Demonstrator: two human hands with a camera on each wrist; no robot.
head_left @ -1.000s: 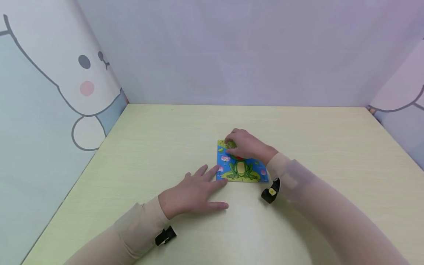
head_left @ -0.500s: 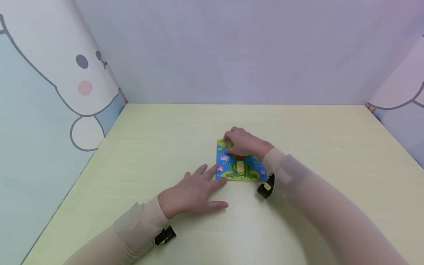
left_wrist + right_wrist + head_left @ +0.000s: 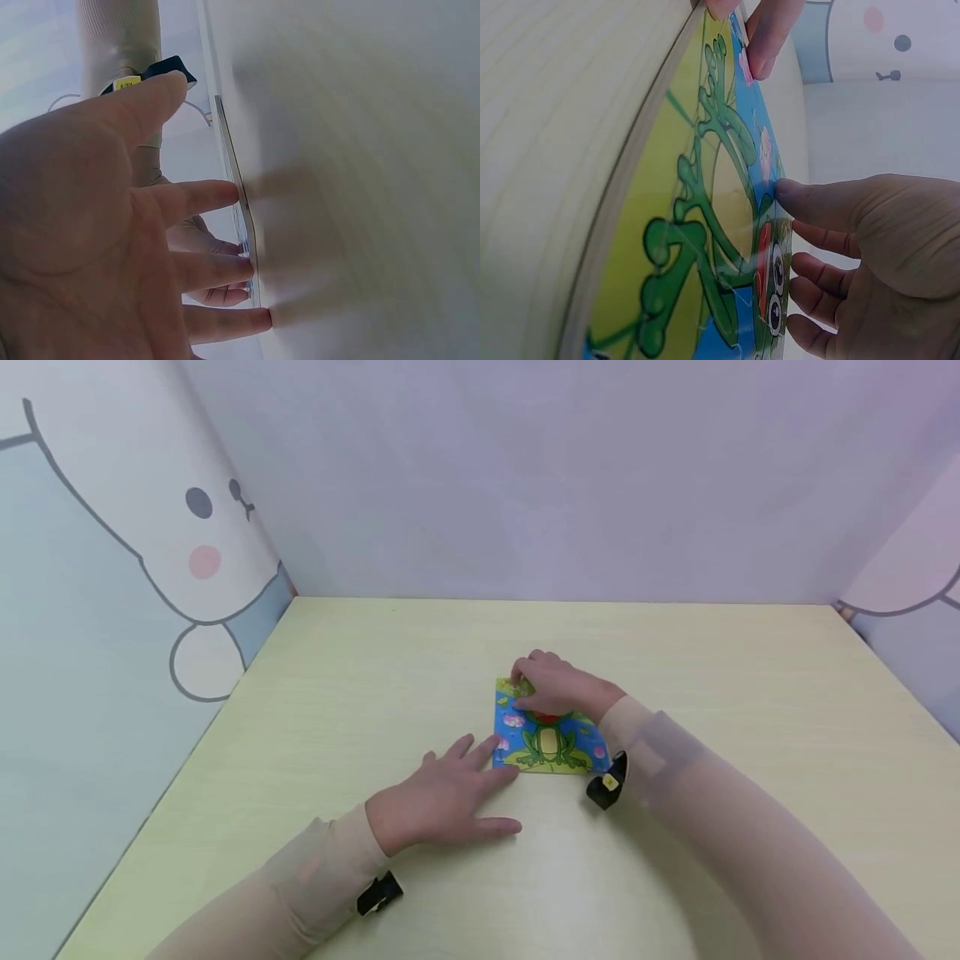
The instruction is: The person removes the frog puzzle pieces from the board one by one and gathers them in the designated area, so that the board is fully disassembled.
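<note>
A jigsaw puzzle point(image 3: 551, 756) with a green frog on a blue and yellow ground lies flat on the table, its seams faintly visible from the right wrist. My left hand point(image 3: 438, 797) lies spread, palm down, its fingertips touching the puzzle's left edge and near-left corner. Over the puzzle's upper part is my right hand point(image 3: 555, 683), thumb and curled fingers pinching a puzzle piece point(image 3: 774, 281) with the frog's eyes. The head view hides most of that piece behind the hand. In the left wrist view, the thin puzzle board point(image 3: 234, 161) shows edge-on.
The pale wooden table point(image 3: 720, 693) reaches back to a plain lilac wall point(image 3: 525, 477). A side panel with a cartoon drawing point(image 3: 206, 560) stands at the left, another at the right. Each wrist carries a small black camera mount point(image 3: 380, 893).
My right wrist has shifted slightly inward and up, while its fingers stay at the same part of the puzzle. My left hand keeps its place. The head view has swayed a little.
</note>
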